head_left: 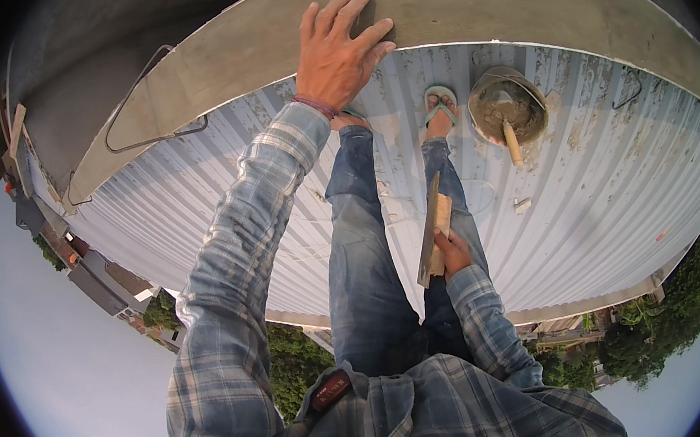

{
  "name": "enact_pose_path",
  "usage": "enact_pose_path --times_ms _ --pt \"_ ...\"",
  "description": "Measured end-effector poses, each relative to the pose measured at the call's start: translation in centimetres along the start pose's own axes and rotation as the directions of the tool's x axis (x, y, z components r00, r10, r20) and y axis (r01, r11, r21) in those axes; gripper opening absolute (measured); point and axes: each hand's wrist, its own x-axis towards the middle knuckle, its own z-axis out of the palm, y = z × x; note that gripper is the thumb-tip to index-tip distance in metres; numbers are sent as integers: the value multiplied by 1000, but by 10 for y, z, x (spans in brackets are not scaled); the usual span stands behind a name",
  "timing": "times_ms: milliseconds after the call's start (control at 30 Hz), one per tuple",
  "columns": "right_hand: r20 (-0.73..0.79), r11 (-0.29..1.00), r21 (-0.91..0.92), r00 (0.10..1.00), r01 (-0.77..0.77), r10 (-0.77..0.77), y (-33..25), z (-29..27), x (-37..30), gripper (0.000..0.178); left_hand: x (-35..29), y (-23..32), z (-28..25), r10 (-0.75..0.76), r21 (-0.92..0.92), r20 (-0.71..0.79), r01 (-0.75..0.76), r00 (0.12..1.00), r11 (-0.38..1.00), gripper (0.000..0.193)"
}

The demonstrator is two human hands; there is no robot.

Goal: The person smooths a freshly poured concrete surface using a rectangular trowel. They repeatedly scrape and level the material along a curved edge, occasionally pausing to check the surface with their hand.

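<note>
My left hand [339,49] reaches far forward and lies on a smooth grey cement wall surface [473,8], palm down with the fingers spread. It holds nothing. Closer to my body, my right hand [454,254] grips a plastering trowel [427,255] by its wooden handle. The trowel's long flat blade stands on edge beside my right leg, apart from the wall. Beyond my right foot, a bucket [480,124] contains wet grey mortar [515,111]. A second tool's wooden handle [512,143] leans out over the bucket's near rim; its blade is hidden in the mortar.
I stand in sandals on pale corrugated roof sheets [566,216] spotted with mortar. Bent metal rods stick out at the wall's left [113,123] and lie on the sheets at right [629,94]. A small pale chunk [523,203] rests nearby. The roof edge [533,314] runs behind me, with trees beyond.
</note>
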Motion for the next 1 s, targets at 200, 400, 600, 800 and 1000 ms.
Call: enact_pose_path --times_ms 200,400,600,800,1000 --pt "-9 1000 -2 1000 -4 4 -5 3 -3 43 3 -1 1 24 0 13 -24 1000 1000 30" --pt "-16 1000 6 1000 -19 19 -5 1 -3 43 25 5 -5 40 -118 -3 -41 999 992 33" --pt "-36 999 9 999 -31 31 -6 2 -3 42 28 0 5 29 -92 -8 -30 1000 995 32" --pt "-42 998 50 999 -32 34 -5 1 -4 40 7 3 -9 -71 -183 30 75 997 980 24" --pt "-37 999 43 999 -32 34 -4 -1 -4 42 7 2 -3 -41 -55 -21 39 999 998 30"
